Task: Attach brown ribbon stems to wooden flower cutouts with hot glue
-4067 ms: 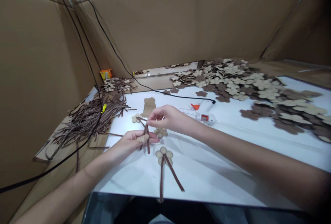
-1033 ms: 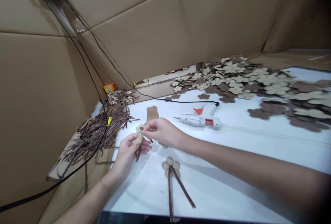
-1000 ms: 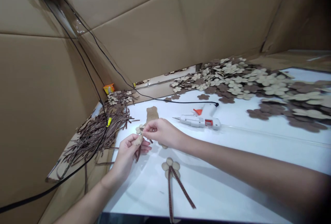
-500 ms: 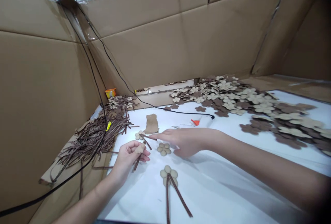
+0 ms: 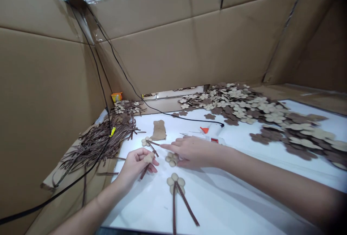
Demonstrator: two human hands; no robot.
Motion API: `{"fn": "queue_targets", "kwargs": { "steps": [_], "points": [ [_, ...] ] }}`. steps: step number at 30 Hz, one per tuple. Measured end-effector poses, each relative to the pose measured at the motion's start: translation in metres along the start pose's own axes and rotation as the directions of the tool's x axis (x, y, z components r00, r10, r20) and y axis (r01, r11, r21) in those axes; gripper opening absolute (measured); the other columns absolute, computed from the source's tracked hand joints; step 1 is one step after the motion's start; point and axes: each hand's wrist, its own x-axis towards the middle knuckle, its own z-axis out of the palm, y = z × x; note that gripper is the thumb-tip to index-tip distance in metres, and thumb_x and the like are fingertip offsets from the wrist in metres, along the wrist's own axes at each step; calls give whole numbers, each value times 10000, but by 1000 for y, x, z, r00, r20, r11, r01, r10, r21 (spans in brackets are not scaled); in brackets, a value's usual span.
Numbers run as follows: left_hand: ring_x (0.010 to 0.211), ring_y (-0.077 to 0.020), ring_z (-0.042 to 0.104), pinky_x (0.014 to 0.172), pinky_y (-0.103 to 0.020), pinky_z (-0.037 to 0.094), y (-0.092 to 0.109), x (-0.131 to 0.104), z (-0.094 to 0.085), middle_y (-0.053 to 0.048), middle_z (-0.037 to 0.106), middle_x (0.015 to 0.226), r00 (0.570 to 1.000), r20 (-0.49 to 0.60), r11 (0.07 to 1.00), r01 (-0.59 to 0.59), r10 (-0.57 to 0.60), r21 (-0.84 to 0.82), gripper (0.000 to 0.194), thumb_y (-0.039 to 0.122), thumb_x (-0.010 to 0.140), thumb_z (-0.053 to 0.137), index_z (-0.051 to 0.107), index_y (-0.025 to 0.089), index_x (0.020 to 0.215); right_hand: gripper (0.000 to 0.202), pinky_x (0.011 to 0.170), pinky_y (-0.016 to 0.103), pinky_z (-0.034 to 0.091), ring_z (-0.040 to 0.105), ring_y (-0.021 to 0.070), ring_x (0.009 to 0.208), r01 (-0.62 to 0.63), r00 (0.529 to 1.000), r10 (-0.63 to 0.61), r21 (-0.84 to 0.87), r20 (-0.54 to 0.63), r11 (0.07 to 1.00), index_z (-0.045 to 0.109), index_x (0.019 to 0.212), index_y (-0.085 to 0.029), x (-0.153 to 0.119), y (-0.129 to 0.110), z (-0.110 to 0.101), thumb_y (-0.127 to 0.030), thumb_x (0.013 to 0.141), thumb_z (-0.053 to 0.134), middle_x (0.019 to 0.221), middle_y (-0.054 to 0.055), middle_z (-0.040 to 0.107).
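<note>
My left hand (image 5: 137,164) is closed, pinching a brown strip (image 5: 144,171) whose ends stick out above and below the fingers. A small beige piece (image 5: 149,158), its outline unclear, shows at the thumb tip. With fingers stretched out, my right hand (image 5: 192,152) hovers low over the board, its thumb at the edge of a beige padded flower (image 5: 171,159). Its index fingertip meets the end of a brown strip on a smaller beige flower (image 5: 146,141). Nearer to me lies another beige flower (image 5: 175,182) with two brown strips (image 5: 187,204) hanging from its centre.
A white glue gun (image 5: 215,130) with a black cord lies behind my right hand. Brown strips (image 5: 100,141) are heaped at left; beige and brown flowers (image 5: 244,105) pile up at back right. A cardboard scrap (image 5: 159,130) rests on the white board (image 5: 230,206). Cardboard walls (image 5: 162,54) surround it.
My right hand has shifted slightly, its thumb now closer to the padded flower. More of the glue gun shows behind it. My left hand keeps its hold; the view has shifted a little.
</note>
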Motion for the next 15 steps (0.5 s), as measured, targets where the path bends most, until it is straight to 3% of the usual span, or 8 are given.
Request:
{"fn": "queue_targets", "kwargs": {
  "steps": [3, 5, 7, 11, 15],
  "points": [
    [474, -101, 572, 397, -173, 327, 2, -1, 0, -59, 670, 639, 1000, 2, 1000, 8, -8, 23, 309, 417, 710, 672, 581, 123, 689, 794, 601, 333, 404, 611, 281, 675, -131, 991, 133, -49, 31, 990, 247, 1408, -100, -6, -14, -3, -503, 792, 543, 724, 124, 664],
    [422, -85, 537, 357, -162, 282, 3, -2, 1, -42, 648, 578, 1000, 1, 999, 24, -24, 38, 314, 420, 705, 675, 580, 122, 678, 830, 531, 294, 372, 603, 268, 614, -201, 979, 201, 0, 35, 979, 173, 1425, -93, -12, -18, -8, -529, 804, 512, 639, 89, 647],
    [377, -74, 504, 334, -160, 265, 3, -1, 1, -32, 638, 558, 999, 4, 998, 50, -50, 37, 312, 418, 692, 685, 575, 126, 675, 710, 509, 267, 352, 604, 240, 609, -242, 970, 241, 61, 24, 968, 220, 1414, -149, -17, -15, -14, -455, 833, 492, 662, 74, 649],
    [366, -66, 492, 333, -168, 281, -1, 1, 0, -64, 676, 677, 991, 67, 994, 111, -112, 23, 292, 402, 708, 675, 565, 131, 689, 437, 560, 252, 371, 628, 207, 707, -222, 975, 218, 90, 50, 971, 476, 1268, -252, -18, -1, -14, -284, 832, 473, 846, 89, 670],
    [407, -69, 509, 364, -170, 295, -2, 4, -1, -79, 671, 680, 977, 157, 989, 138, -144, 53, 260, 359, 739, 653, 575, 119, 680, 276, 554, 261, 357, 640, 216, 703, -202, 979, 202, 17, 25, 979, 600, 1079, -227, -10, -3, 3, -290, 857, 449, 783, 73, 679]
  ]
}}
